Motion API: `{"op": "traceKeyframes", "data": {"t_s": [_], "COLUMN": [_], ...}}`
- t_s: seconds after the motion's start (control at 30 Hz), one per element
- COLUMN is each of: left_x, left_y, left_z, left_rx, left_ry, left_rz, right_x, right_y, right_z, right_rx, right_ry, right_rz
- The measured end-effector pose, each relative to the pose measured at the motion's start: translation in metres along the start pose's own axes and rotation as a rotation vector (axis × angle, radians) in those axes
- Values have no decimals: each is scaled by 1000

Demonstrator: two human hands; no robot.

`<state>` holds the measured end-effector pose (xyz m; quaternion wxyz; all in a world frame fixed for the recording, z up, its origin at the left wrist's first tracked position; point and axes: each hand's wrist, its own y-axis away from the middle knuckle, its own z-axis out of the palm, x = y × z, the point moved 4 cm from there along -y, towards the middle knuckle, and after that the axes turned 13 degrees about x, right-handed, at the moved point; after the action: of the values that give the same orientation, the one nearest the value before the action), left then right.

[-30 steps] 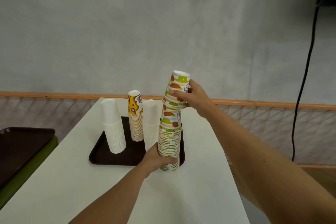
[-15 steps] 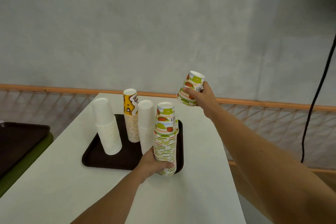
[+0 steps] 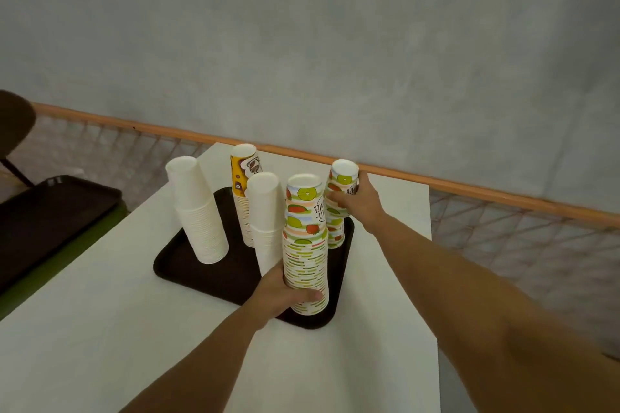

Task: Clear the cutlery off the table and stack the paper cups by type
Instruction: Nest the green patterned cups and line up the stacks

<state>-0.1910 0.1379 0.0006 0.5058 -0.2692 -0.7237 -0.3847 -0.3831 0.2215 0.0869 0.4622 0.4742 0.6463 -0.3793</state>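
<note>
On the white table (image 3: 100, 329) lies a dark brown tray (image 3: 228, 275) with upside-down cup stacks. My left hand (image 3: 285, 295) grips the base of a tall fruit-print stack (image 3: 306, 245) at the tray's front right corner. My right hand (image 3: 359, 201) holds a shorter fruit-print stack (image 3: 340, 184), which stands on the tray's far right corner behind the tall one. Two white stacks stand on the tray, one at the left (image 3: 198, 211), one in the middle (image 3: 266, 218). A yellow coffee-print stack (image 3: 244, 178) is behind them. No cutlery is visible.
A second dark tray (image 3: 50, 211) rests on a green surface to the left of the table. An orange rail (image 3: 469, 189) with netting runs behind the table below a grey wall. A dark chair back (image 3: 13, 124) shows at the far left.
My right hand lifted the upper part off the tall fruit-print stack, carried it right, then lowered it onto the tray's far right corner. My left hand stayed on the tall stack's base.
</note>
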Motion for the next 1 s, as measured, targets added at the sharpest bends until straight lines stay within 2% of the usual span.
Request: {"op": "traceKeyframes", "data": {"t_s": [0.37,0.53,0.67,0.8,0.83,0.9,1.0], "left_x": [3,1,-1,1,3,7,12], "left_y": [-16,-23,-26,-28,-28,-29,-30], "left_z": [16,12,11,13,14,18,22], "left_rx": [20,26,26,28,31,26,10], "left_ry": [1,-27,-41,-57,-59,-57,-56], "left_rz": [16,27,14,8,7,16,43], "right_x": [48,61,58,24,13,-5,-18], "right_y": [-26,-27,-28,-22,-18,-6,14], "right_z": [30,41,32,15,11,6,1], "right_rx": [-103,-182,-163,-96,-137,-328,-612], "right_ry": [107,194,248,115,51,-75,-108], "right_rz": [12,73,71,13,8,15,22]}}
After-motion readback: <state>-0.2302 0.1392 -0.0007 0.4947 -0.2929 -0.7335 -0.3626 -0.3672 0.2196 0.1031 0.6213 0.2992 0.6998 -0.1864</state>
